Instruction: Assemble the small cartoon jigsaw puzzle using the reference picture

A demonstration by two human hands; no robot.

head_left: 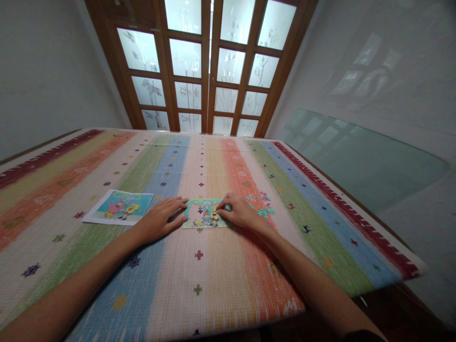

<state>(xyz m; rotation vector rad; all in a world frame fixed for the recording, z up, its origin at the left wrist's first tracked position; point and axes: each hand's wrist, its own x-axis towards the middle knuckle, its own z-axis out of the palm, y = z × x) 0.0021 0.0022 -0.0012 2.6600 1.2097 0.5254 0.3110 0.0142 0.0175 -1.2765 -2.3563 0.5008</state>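
A small jigsaw puzzle (204,213) with a cartoon picture lies on the striped tablecloth (199,285), with a gap in its left half. My left hand (162,219) lies flat beside the puzzle's left edge, fingers stretched out and touching it. My right hand (238,211) rests at the puzzle's right edge, its fingertips pressed together on a piece there. Several loose puzzle pieces (262,203) lie just right of my right hand.
A printed reference picture (119,206) with the same cartoon lies left of my left hand. The table's right edge (356,209) drops off beside a glass sheet (356,161) leaning on the wall. Wooden glazed doors (206,66) stand behind the table.
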